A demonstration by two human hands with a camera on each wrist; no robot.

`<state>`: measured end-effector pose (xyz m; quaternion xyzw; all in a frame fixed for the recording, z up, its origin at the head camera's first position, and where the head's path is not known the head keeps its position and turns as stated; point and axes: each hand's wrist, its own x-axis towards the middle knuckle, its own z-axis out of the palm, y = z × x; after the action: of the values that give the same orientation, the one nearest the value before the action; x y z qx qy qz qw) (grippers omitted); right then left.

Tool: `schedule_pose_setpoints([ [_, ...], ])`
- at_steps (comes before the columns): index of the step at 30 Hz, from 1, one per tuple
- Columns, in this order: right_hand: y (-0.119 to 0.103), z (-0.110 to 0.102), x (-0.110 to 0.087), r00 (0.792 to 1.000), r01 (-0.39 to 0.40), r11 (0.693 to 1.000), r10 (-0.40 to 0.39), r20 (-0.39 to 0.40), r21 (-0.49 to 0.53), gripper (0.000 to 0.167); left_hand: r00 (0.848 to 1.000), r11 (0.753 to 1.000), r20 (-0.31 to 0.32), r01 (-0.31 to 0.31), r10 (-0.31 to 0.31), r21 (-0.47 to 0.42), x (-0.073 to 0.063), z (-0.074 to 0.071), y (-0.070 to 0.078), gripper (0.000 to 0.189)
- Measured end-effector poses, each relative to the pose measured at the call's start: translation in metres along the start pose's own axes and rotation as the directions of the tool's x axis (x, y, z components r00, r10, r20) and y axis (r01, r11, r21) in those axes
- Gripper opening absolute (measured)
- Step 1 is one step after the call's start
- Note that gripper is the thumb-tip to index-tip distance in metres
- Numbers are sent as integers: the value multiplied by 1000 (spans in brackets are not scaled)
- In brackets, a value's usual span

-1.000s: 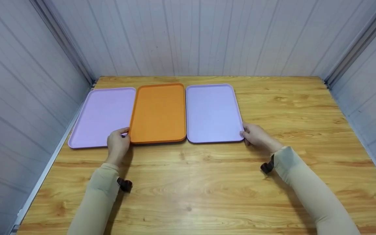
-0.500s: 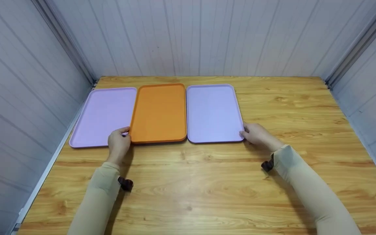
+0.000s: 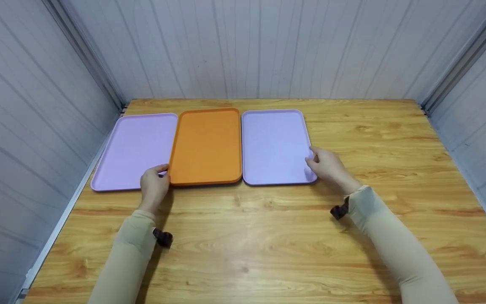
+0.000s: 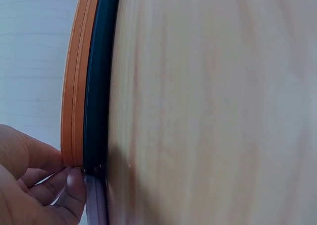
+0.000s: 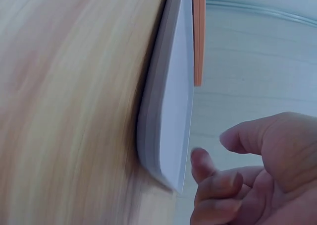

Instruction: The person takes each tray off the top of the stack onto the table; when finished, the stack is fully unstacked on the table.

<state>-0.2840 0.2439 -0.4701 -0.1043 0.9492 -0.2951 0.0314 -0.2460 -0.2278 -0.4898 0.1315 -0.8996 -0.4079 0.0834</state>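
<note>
"Left hand?"
"Pinches the near left corner of the stacked orange trays, set on a dark tray."
"Right hand?"
"Fingers loosely parted, holding nothing, at the right edge of the rightmost lilac tray, beside the orange."

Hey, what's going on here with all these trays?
A person is handling trays laid side by side on a wooden table. Their left hand pinches the stacked orange trays near the front left corner; beneath these is what looks like a dark tray. Their right hand hovers by the right edge of the right lilac tray, fingers apart from it. The left lilac tray lies on the other side of the orange ones.
</note>
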Motion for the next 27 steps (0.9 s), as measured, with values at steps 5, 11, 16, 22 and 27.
schedule_pose_setpoints([
  [5, -10, 9, 3, 999, 49, 997, -47, -26, 56, 50, 1000, 1000, 5, 16, -16, -16, 0, 1, -1, 37],
  [11, -22, 19, 7, 995, 98, 987, -100, 5, 129, 49, 1000, 999, 14, 29, -28, -31, 0, -1, -1, 37],
  [16, -33, 27, 9, 992, 121, 978, -126, 17, 171, 48, 1000, 999, 20, 19, -18, -35, -1, -1, -1, 38],
  [22, -47, 37, 13, 989, 133, 976, -141, 37, 172, 49, 1000, 999, 12, 25, -24, -41, -2, -1, -1, 37],
  [27, -60, 44, 16, 985, 151, 972, -164, 57, 178, 51, 999, 998, 30, 43, -41, -49, -1, -2, -1, 37],
])
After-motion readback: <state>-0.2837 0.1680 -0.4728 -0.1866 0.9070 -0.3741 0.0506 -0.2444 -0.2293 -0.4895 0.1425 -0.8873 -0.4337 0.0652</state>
